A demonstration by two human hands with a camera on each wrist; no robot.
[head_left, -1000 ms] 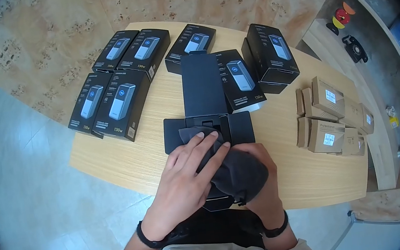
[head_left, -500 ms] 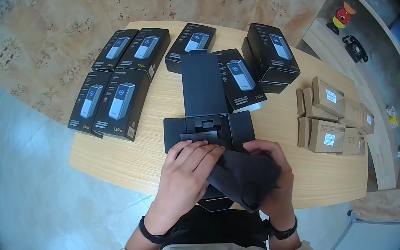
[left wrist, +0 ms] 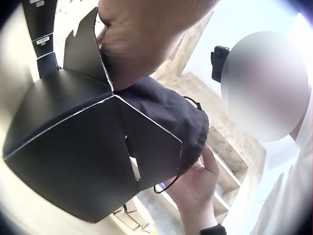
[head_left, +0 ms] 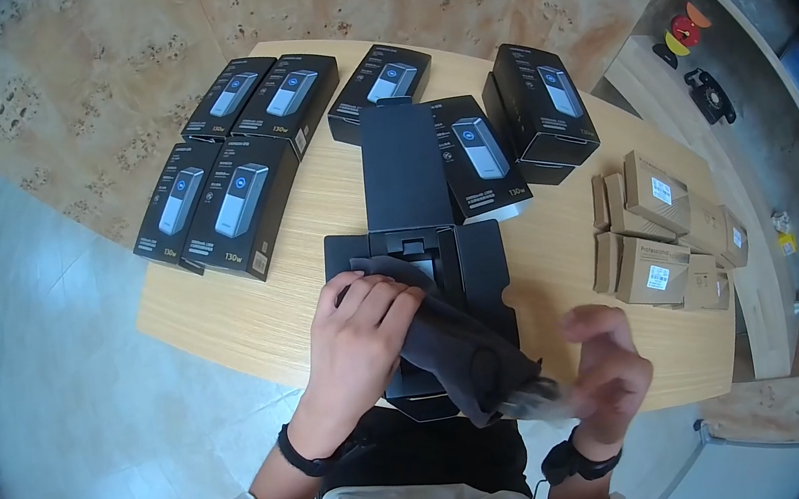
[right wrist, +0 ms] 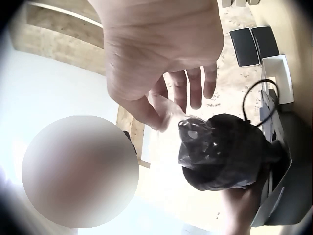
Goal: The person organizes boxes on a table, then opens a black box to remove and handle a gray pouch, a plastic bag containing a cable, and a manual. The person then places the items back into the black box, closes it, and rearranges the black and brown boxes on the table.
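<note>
Lying under left grip (head_left: 357,346): dark pouch (head_left: 463,347)

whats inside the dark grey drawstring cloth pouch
A clear plastic bag with something dark in it pokes from the dark grey cloth pouch's mouth, its end pinched by the right hand. The cloth hides the rest.

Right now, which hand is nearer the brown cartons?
The right hand, on the near side of the brown cartons; the left hand is farther left, holding the dark pouch.

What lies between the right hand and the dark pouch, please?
Clear plastic, pinched by the right hand and reaching the dark pouch, as the right wrist view shows.
</note>
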